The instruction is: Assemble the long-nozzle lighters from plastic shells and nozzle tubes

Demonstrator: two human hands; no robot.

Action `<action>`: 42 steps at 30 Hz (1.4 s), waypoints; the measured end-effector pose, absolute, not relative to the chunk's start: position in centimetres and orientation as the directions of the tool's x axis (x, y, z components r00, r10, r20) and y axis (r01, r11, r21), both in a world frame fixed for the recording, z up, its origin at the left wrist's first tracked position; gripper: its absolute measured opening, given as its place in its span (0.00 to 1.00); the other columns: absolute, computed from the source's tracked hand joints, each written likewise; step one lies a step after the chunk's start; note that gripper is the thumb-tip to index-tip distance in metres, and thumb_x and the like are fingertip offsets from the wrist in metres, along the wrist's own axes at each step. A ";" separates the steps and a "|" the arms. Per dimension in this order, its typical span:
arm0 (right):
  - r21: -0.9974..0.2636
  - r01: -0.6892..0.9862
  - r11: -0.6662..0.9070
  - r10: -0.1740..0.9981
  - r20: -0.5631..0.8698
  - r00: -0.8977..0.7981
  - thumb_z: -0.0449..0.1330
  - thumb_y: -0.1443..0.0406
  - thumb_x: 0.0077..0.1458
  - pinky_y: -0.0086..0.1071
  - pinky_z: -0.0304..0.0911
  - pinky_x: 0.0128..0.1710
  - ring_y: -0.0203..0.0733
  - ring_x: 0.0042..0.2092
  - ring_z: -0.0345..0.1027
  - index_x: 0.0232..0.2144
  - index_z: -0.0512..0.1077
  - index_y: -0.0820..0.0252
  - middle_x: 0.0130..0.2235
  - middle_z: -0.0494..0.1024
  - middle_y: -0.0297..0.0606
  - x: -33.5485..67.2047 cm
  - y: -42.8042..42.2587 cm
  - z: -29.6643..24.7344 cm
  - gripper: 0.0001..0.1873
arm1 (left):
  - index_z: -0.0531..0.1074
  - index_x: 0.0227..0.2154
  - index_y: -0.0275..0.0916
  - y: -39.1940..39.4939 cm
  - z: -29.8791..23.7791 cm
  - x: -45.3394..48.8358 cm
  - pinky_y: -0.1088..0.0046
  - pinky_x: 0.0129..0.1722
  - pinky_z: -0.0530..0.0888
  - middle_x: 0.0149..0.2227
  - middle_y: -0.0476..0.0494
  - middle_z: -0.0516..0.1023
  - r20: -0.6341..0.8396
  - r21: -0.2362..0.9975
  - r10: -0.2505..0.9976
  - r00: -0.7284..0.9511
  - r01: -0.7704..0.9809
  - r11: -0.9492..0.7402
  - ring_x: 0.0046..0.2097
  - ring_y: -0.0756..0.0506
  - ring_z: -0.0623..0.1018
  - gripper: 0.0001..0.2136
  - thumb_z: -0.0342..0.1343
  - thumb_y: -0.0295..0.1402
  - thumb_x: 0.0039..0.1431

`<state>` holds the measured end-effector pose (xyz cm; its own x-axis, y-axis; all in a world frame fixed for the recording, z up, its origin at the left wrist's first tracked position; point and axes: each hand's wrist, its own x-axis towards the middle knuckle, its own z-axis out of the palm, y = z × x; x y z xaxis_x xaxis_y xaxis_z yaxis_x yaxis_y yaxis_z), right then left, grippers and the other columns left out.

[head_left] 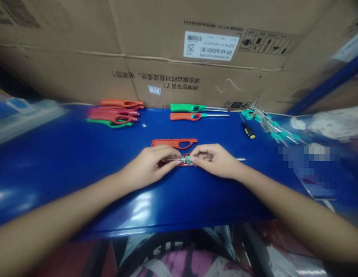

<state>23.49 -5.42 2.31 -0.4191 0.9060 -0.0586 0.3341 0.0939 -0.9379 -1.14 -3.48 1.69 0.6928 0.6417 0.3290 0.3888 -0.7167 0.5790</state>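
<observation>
Both hands meet over an orange lighter casing half [184,164] at the middle of the blue table. My left hand [154,161] pinches the left part of a metal-and-green lighter mechanism [187,158] between thumb and forefinger. From the other side, my right hand [215,159] has its thumb and fingertips closed on the green part. The mechanism's metal tube [241,159] sticks out beyond my right hand. Just behind the hands lies another orange casing half [174,143], its trigger opening toward the right. My fingers hide much of the near casing.
Red, orange and green casings [114,113] are stacked at back left. Two lighters with metal tubes, green [187,108] and orange [186,116], lie at back centre. A screwdriver [248,130] and several loose mechanisms [271,125] are at back right. A cardboard wall [156,46] stands behind.
</observation>
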 end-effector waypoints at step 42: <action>-0.466 0.663 0.586 0.808 0.273 -0.522 0.59 0.65 0.64 0.30 0.59 0.29 0.34 0.31 0.67 0.39 0.75 0.58 0.38 0.78 0.38 24.7 -6.7 2.4 0.05 | 0.83 0.36 0.42 -2.3 3.4 -2.6 0.75 0.28 0.71 0.32 0.48 0.83 0.014 0.690 0.798 0.603 0.572 -0.444 0.29 0.49 0.77 0.05 0.65 0.34 0.58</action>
<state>24.74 -6.74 2.44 -0.5218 0.8082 0.2729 0.6633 0.5856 -0.4660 -2.58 -2.33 3.39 0.6030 0.7976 0.0136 0.5715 -0.4438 0.6902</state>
